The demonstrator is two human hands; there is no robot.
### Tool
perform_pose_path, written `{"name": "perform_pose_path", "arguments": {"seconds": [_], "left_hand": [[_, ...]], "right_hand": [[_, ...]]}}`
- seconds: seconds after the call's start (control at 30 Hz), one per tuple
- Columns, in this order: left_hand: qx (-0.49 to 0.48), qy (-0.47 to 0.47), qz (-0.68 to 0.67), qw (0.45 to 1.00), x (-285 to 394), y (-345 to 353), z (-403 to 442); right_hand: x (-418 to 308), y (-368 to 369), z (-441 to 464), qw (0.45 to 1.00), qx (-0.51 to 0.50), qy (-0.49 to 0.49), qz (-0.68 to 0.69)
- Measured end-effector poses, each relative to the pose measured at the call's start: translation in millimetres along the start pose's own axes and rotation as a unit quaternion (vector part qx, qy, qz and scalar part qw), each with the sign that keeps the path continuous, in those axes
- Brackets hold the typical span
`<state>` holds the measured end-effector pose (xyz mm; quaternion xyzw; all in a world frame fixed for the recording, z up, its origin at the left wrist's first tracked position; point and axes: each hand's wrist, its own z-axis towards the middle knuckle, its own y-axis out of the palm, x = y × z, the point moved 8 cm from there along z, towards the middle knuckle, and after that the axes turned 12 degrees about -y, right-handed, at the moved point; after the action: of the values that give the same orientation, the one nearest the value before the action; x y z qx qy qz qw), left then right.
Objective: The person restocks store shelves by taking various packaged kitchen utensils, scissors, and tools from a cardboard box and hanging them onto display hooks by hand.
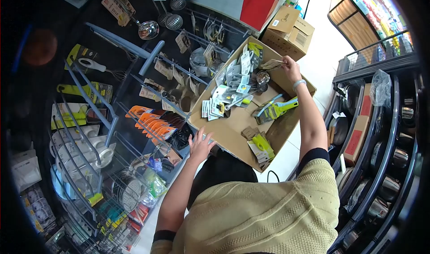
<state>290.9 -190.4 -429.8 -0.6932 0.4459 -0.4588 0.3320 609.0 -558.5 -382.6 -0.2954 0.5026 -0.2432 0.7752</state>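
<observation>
My right hand [291,69] is closed on a brown cardboard tag [272,64] over the far right part of an open cardboard box [244,144]. A shiny metal ladle [263,78] lies just below that tag; I cannot tell whether the two are joined. My left hand [200,144] has its fingers spread at the box's near left edge and holds nothing. Inside the box are several carded kitchen utensils [237,81], a green-handled packaged tool [275,110] and a green item on a card [260,145].
Hooks on the left rack carry orange carded items [152,124], a whisk [98,66] and a skimmer [173,21]. Behind the box stands another carton [289,32]. Shelves with pans [389,187] line the right side. White floor tiles [324,52] show between.
</observation>
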Motion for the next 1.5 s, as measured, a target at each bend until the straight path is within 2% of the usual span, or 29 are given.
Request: {"name": "perform_pose_path", "arguments": {"seconds": [0.1, 0.3, 0.37, 0.4, 0.43, 0.47, 0.57, 0.67, 0.73, 0.8, 0.87, 0.93, 0.97, 1.07, 1.13, 1.17, 1.2, 1.27, 1.3, 1.4, 1.43, 1.5], "left_hand": [[-0.009, -0.005, 0.002, 1.000, -1.3, 2.2, 0.1], [-0.068, -0.040, -0.041, 0.996, 3.3, -7.8, -0.3], [-0.099, -0.070, -0.078, 0.989, 6.6, -13.9, -2.5], [-0.093, -0.075, -0.053, 0.991, 9.9, -19.8, -4.1], [-0.085, -0.080, -0.027, 0.993, 14.1, -26.4, -5.4], [-0.078, -0.084, -0.001, 0.993, 18.1, -32.3, -6.8], [0.040, -0.019, -0.049, 0.998, 46.1, -67.4, -0.8], [0.077, 0.079, -0.180, 0.978, 88.7, -105.8, 7.2], [0.096, 0.147, -0.197, 0.965, 116.1, -128.5, 6.3], [0.108, 0.174, -0.201, 0.958, 128.6, -135.1, 6.2], [0.040, 0.232, -0.344, 0.909, 134.4, -137.5, 3.2], [-0.008, 0.171, -0.337, 0.926, 111.6, -91.0, 15.8], [0.081, 0.176, -0.416, 0.889, 106.7, -106.3, 2.5], [-0.033, 0.037, -0.462, 0.885, 102.1, -120.0, -18.2], [0.028, 0.050, -0.492, 0.868, 89.5, -114.4, -15.2], [0.057, 0.058, -0.508, 0.858, 85.7, -113.3, -13.6], [0.069, 0.039, -0.485, 0.871, 81.6, -113.9, -12.3], [0.090, 0.001, -0.435, 0.896, 69.7, -118.7, -10.9], [0.104, 0.014, -0.448, 0.888, 70.4, -127.6, -15.7], [0.000, -0.062, -0.447, 0.893, 69.3, -137.0, -26.6], [-0.033, -0.081, -0.470, 0.878, 65.9, -131.3, -26.8], [-0.009, -0.017, -0.543, 0.839, 60.6, -124.9, -24.0]], "right_hand": [[-14.4, -5.4, -4.3, 0.999, -0.030, -0.010, -0.024], [-95.2, -29.4, -2.4, 0.991, -0.109, -0.069, 0.035], [-117.1, -38.3, -1.9, 0.985, -0.113, -0.051, 0.119], [-132.4, -44.2, -1.8, 0.979, -0.116, -0.043, 0.160], [-175.6, -56.5, -0.7, 0.976, -0.161, -0.138, 0.052], [-202.1, -66.4, -0.2, 0.970, -0.171, -0.165, 0.042], [-268.6, -85.2, -4.2, 0.951, -0.201, -0.231, 0.038], [-330.7, -98.6, -13.2, 0.921, -0.263, -0.278, 0.074], [-366.1, -103.1, -20.5, 0.894, -0.283, -0.332, 0.102], [-397.3, -105.1, -26.6, 0.877, -0.315, -0.331, 0.150], [-412.0, -102.8, -31.6, 0.856, -0.319, -0.360, 0.189], [-418.6, -98.7, -31.0, 0.853, -0.320, -0.356, 0.207], [-417.6, -93.9, -28.7, 0.866, -0.309, -0.317, 0.234], [-404.7, -67.9, -29.7, 0.890, -0.283, -0.182, 0.308], [-406.3, -58.5, -30.8, 0.891, -0.152, -0.238, 0.356], [-388.6, -38.5, -33.5, 0.895, -0.143, -0.171, 0.386], [-378.8, -19.0, -42.7, 0.884, -0.129, -0.109, 0.436], [-382.8, 19.7, -67.1, 0.845, -0.178, -0.073, 0.498], [-387.7, 28.9, -76.6, 0.842, -0.169, -0.047, 0.511], [-393.3, 41.4, -85.3, 0.832, -0.122, 0.009, 0.541], [-393.1, 42.7, -85.4, 0.818, -0.111, 0.032, 0.563], [-391.9, 43.7, -86.7, 0.784, -0.099, 0.055, 0.611]]}}
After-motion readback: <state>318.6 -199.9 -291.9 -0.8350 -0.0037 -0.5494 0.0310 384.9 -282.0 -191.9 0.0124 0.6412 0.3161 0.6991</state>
